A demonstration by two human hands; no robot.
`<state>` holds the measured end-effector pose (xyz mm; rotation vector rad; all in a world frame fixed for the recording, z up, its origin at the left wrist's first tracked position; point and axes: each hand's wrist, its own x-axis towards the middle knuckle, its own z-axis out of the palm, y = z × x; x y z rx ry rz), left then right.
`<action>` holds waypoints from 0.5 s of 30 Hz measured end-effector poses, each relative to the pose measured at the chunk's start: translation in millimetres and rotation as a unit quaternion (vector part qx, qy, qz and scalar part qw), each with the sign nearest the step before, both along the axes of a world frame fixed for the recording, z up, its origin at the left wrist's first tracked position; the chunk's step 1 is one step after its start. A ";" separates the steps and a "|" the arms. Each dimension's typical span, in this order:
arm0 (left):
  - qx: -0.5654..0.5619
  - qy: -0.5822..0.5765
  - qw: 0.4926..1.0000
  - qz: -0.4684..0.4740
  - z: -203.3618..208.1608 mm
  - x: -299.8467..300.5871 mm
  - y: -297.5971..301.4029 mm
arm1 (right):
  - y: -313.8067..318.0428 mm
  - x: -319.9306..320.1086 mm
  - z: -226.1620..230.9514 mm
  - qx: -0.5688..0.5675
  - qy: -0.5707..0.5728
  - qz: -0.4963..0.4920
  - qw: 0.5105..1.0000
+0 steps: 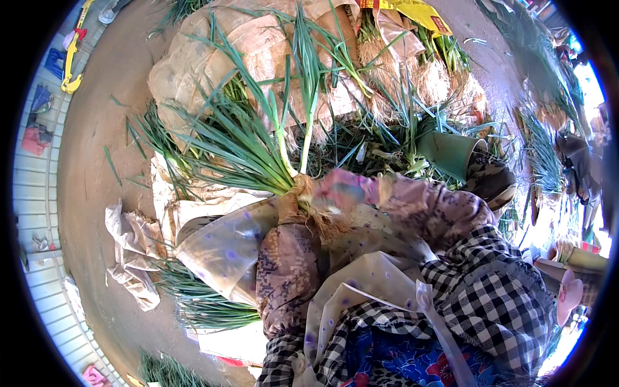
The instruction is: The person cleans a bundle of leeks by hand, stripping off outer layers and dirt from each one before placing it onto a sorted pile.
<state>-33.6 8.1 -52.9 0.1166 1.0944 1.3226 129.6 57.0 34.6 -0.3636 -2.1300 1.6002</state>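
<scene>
In front of me, my left hand [292, 201] is closed round the lower stems of a bunch of green onions [271, 169]. Their long green leaves fan out to the far left, and two taller stalks stand up from the bunch. Pale stringy roots [325, 222] hang on its near right side. My right hand [343, 191], in a pinkish glove, is right beside the root end. Motion smears its fingers, so its grip cannot be made out. A translucent spotted plastic apron [225, 248] spreads under my arms and over my lap.
More green onions with roots [380, 64] lie on beige sacking [193, 71] at the back. Loose leaves and trimmings [393, 145] cover the ground beyond my right hand, beside a green boot [445, 155]. Another leafy bundle [206, 297] lies at left, near a crumpled sack [132, 245].
</scene>
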 end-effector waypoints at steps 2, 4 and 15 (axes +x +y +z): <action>0.010 -0.040 0.999 0.005 21.4 4.3 -0.6 | -1.2 15.2 34.8 -0.007 -0.129 0.042 0.991; -0.012 -0.074 0.996 0.042 51.6 10.5 -1.8 | 1.5 33.0 43.7 0.022 -0.281 0.059 0.958; 0.067 -0.034 0.995 -0.062 51.9 41.5 -7.4 | 38.0 9.3 6.0 -0.326 -0.102 -0.233 0.911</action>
